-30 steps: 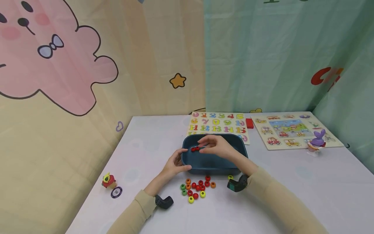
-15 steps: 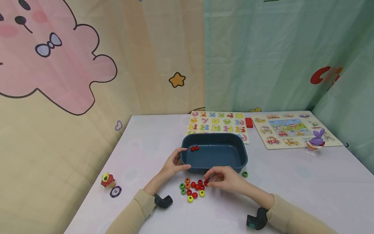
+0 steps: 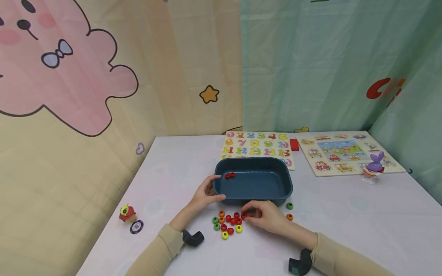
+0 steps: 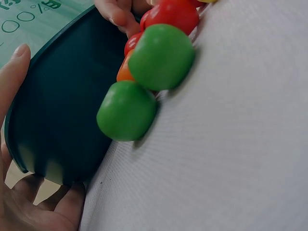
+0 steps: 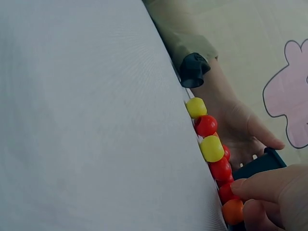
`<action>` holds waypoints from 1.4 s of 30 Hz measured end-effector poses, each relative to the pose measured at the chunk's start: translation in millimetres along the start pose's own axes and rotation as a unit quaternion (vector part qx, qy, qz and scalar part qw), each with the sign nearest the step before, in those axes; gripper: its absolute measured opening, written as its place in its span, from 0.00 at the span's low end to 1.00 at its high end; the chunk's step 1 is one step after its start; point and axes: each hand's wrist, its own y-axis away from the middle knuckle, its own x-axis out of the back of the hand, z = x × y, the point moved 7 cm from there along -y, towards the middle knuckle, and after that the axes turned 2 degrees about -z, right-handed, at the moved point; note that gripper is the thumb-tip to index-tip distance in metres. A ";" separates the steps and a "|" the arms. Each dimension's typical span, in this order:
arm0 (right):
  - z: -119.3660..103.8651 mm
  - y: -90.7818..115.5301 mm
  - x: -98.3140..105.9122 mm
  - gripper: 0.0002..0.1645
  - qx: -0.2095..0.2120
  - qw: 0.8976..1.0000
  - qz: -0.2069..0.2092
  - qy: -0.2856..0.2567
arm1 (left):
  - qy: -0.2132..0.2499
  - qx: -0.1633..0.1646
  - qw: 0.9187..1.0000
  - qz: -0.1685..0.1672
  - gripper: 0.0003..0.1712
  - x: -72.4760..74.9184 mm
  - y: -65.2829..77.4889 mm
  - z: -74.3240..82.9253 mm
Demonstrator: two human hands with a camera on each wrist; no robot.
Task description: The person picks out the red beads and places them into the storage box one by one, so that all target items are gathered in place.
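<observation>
My left hand [image 3: 206, 193] grips the left end of a dark blue tray [image 3: 262, 184], thumb at the near rim and fingers round the side. Two red beads [image 3: 230, 175] lie inside the tray at its left. In front of it, my right hand [image 3: 267, 216] pinches a red bead [image 5: 227, 192] at the right of a loose group on the table. An orange bead [image 5: 233, 211] lies beside those fingertips in the right wrist view. The group also has green beads [image 4: 161, 57], yellow beads [image 5: 211, 148] and several more red ones.
Right of the tray lie a green bead [image 3: 289, 206] and an orange bead [image 3: 289, 217]. Behind are a number board [image 3: 255, 143], a red block [image 3: 294, 145] and a picture puzzle [image 3: 322, 153] with a purple figurine [image 3: 375, 164]. A cupcake toy [image 3: 127, 213] and a round chip [image 3: 136, 227] sit left.
My right hand has come from above the tray down to the beads in front and closed its fingertips at a red one. The left hand stays on the tray.
</observation>
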 end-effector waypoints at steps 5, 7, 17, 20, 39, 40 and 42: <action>1.4 0.0 -0.4 0.13 0.003 1.000 0.011 0.029 | 0.004 -0.007 1.000 -0.001 0.42 -0.1 0.4 0.4; 2.2 -0.2 -1.0 0.13 0.006 0.999 0.012 0.037 | 0.004 -0.010 1.000 -0.002 0.42 0.0 0.4 0.2; 2.0 0.2 -2.4 0.13 0.017 0.998 0.025 0.051 | 0.014 -0.012 1.000 -0.016 0.40 -2.0 2.1 10.2; -0.9 0.9 -1.8 0.13 0.021 0.998 0.028 0.048 | 0.012 -0.010 1.000 -0.024 0.40 -4.4 5.0 20.2; -56.8 -28.0 55.7 0.13 0.132 0.990 0.034 -0.037 | 0.000 0.008 1.000 -0.023 0.41 -4.4 5.1 20.8; -57.3 -33.0 60.9 0.13 0.129 0.990 0.040 -0.037 | 0.003 0.010 1.000 -0.021 0.40 -3.6 4.4 17.4; -56.2 -44.1 70.3 0.14 0.113 0.991 0.048 -0.045 | 0.007 0.012 1.000 -0.017 0.40 -2.2 2.6 10.6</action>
